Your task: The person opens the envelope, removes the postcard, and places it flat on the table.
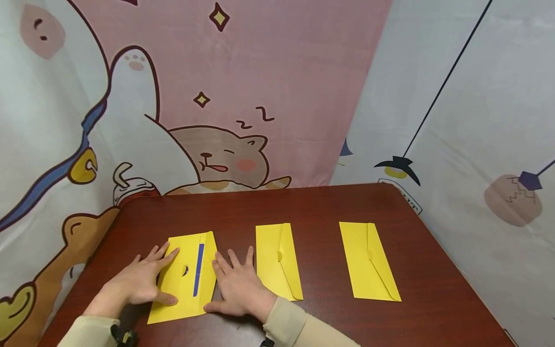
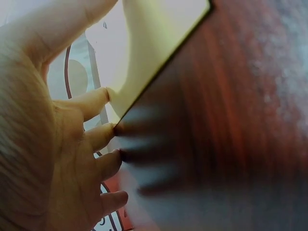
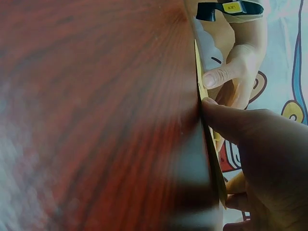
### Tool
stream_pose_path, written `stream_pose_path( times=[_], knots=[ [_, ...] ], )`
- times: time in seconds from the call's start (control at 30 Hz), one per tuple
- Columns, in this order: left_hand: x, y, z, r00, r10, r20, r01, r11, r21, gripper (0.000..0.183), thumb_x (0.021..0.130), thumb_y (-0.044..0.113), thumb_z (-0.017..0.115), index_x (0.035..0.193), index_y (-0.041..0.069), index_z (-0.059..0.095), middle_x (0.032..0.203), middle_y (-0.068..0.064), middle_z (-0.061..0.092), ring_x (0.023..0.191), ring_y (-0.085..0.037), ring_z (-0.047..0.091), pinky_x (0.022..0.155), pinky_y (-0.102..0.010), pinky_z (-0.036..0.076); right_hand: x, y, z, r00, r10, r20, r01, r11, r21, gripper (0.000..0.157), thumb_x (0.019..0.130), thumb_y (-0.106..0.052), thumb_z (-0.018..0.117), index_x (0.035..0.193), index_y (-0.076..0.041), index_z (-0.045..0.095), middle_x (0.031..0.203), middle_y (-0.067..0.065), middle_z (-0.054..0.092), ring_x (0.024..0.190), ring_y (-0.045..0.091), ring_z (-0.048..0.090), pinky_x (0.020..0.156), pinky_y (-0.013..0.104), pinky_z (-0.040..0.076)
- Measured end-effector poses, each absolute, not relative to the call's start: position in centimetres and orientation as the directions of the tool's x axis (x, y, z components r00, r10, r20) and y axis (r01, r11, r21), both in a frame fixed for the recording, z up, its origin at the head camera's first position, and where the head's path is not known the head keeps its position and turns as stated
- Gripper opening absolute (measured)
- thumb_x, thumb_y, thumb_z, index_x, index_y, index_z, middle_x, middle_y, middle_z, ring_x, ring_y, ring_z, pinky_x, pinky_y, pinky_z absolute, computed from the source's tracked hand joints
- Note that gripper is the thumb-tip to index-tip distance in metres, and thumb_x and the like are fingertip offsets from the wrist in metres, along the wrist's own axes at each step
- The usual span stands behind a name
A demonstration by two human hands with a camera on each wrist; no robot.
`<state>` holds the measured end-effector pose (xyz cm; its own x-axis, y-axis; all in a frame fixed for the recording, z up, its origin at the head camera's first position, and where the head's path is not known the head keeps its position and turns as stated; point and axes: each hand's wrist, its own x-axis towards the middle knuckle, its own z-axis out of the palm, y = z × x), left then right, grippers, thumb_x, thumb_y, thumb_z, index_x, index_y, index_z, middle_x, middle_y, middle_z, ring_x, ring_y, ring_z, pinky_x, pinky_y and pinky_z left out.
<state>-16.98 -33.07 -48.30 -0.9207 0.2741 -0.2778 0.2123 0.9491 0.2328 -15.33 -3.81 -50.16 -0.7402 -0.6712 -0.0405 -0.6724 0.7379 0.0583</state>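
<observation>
A yellow envelope (image 1: pixel 184 291) lies flat at the left of the table, flap folded over along its right side. A blue strip (image 1: pixel 198 270) shows beside the flap, and a small dark-blue patch shows at a half-round cut. My left hand (image 1: pixel 145 282) rests on its left part with fingers spread, the thumb lying on the paper; in the left wrist view the fingertips meet the envelope's edge (image 2: pixel 149 57). My right hand (image 1: pixel 238 286) touches the right edge, fingers extended. The right wrist view shows that thumb and fingertips along the envelope's thin edge (image 3: pixel 215 154).
Two more yellow envelopes lie on the dark red-brown table (image 1: pixel 321 318): a middle envelope (image 1: pixel 270 260) just right of my right hand and a right envelope (image 1: pixel 366 270) farther off. Both have their flaps folded over. A cartoon-printed cloth (image 1: pixel 295 72) hangs behind the table.
</observation>
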Motion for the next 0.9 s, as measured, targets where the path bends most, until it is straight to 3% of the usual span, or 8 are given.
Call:
stream_pose_path(
  times=[0.53, 0.9],
  knots=[
    [-16.9, -32.9, -48.4, -0.921, 0.263, -0.287, 0.194, 0.949, 0.247, 0.138, 0.056, 0.080, 0.084, 0.165, 0.010, 0.038, 0.172, -0.027, 0.016, 0.153, -0.058, 0.017, 0.110, -0.084, 0.016, -15.4, -3.7, -50.2, -0.749, -0.658, -0.079, -0.661, 0.750, 0.024, 0.106, 0.089, -0.092, 0.038, 0.165, -0.018, 0.040, 0.172, 0.001, 0.030, 0.155, 0.031, 0.032, 0.112, 0.080, 0.021],
    [-17.1, -31.3, -47.7, -0.943, 0.220, -0.249, 0.183, 0.969, 0.164, 0.129, 0.067, 0.087, 0.073, 0.159, 0.002, 0.045, 0.165, -0.036, 0.026, 0.144, -0.064, 0.031, 0.098, -0.084, 0.034, -15.5, -3.7, -50.2, -0.749, -0.655, -0.099, -0.659, 0.752, 0.015, 0.106, 0.089, -0.092, 0.035, 0.165, -0.018, 0.039, 0.172, 0.000, 0.028, 0.156, 0.031, 0.030, 0.112, 0.081, 0.020]
  ],
)
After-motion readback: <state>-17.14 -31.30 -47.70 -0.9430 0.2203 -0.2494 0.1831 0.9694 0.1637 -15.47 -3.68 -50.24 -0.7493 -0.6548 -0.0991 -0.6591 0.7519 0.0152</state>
